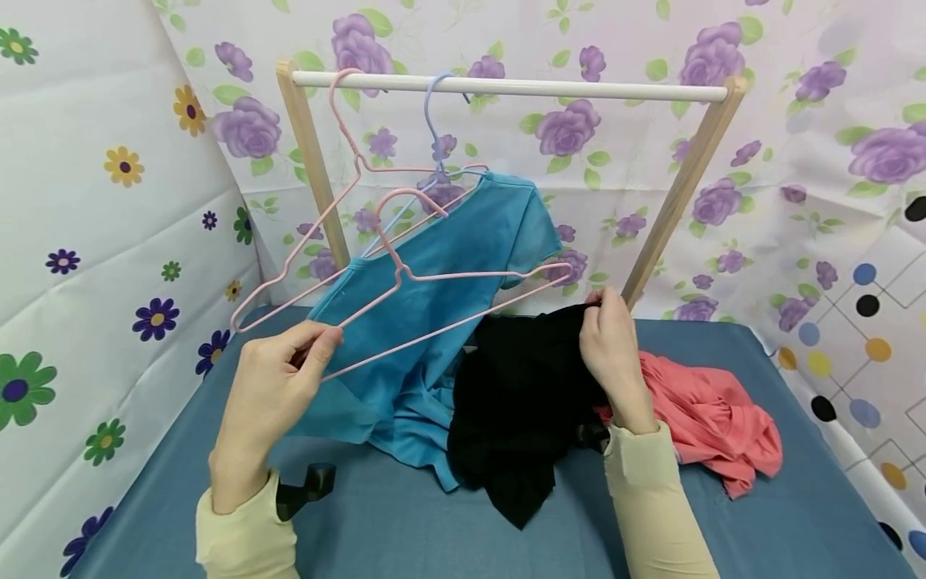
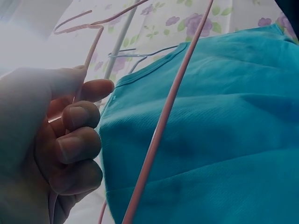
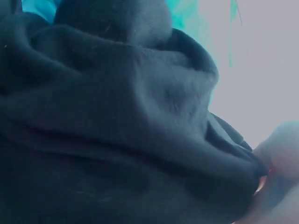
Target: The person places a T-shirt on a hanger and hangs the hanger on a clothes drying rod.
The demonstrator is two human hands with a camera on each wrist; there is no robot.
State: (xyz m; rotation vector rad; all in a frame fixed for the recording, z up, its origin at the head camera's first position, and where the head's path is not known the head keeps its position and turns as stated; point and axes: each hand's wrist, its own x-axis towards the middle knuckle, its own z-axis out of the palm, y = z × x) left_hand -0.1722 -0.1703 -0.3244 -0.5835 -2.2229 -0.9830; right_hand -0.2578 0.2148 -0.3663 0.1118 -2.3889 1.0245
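In the head view my left hand (image 1: 278, 382) grips one end of a pink clothes hanger (image 1: 463, 275), its hook pointing up. The left wrist view shows the fingers (image 2: 79, 144) curled round the hanger's thin bar. My right hand (image 1: 611, 346) pinches the upper edge of a black garment (image 1: 521, 386), which hangs down in folds toward the table. Black cloth (image 3: 117, 102) fills most of the right wrist view. Behind the held hanger, a blue T-shirt (image 1: 434, 281) hangs tilted from a light blue hanger (image 1: 432, 121), its lower part gathered on the table.
A wooden-sided rack (image 1: 673, 193) with a white rail (image 1: 564, 87) stands at the back. Another pink hanger (image 1: 347, 133) hangs from the rail's left part. A crumpled coral garment (image 1: 712, 410) lies on the blue-covered table (image 1: 405, 531) at the right. Patterned cloth walls surround the table.
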